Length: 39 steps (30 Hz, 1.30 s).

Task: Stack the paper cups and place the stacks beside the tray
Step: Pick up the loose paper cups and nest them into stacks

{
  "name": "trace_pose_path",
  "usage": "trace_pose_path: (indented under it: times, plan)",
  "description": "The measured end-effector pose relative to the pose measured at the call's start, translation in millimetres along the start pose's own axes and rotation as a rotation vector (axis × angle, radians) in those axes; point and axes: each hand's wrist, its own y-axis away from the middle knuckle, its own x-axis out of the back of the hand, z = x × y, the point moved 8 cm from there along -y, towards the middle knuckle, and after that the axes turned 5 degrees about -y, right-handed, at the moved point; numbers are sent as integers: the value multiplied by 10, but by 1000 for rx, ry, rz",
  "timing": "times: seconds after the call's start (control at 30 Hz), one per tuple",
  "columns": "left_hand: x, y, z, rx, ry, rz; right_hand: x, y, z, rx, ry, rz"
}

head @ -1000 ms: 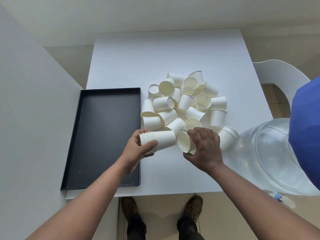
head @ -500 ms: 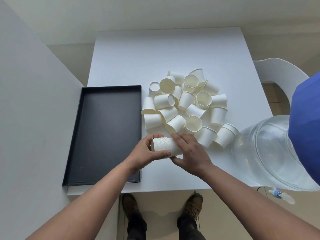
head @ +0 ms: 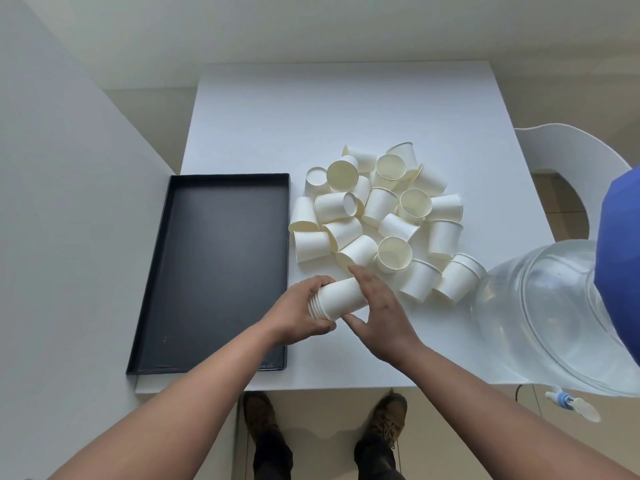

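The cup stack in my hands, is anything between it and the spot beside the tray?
Nothing visible. The cup stack, gripped by the left hand with the right hand touching it, is over bare table just right of the tray. The loose cups lie farther back.

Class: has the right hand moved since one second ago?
Yes. The right hand has shifted left, towards the black tray, and now touches the cup stack.

We see a white counter (head: 311, 116) across the middle of the frame. On it lie a black tray (head: 221, 265) at centre left and, just right of it, a heap of white paper cups (head: 377, 209), mostly tipped.
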Motion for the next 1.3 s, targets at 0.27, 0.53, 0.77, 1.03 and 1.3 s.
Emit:
trace_pose_path:
  times: [0.27,0.53,0.77,1.03,1.3]
  plan:
    - [-148,-39,-215,-7,-58,129,-134,-141,-24,-132,-180,48]
    - [-86,-22,-366,74,-344,292,-370,-155,-300,140,96,-82]
    - [-58,67,-415,8,-367,250,-446,-125,-227,124,99,-202]
    - [332,245,-405,-133,-263,377,33,-309,184,-136,-38,59]
    - [594,-442,-162,212,98,527,134,-689,505,-353,276,15]
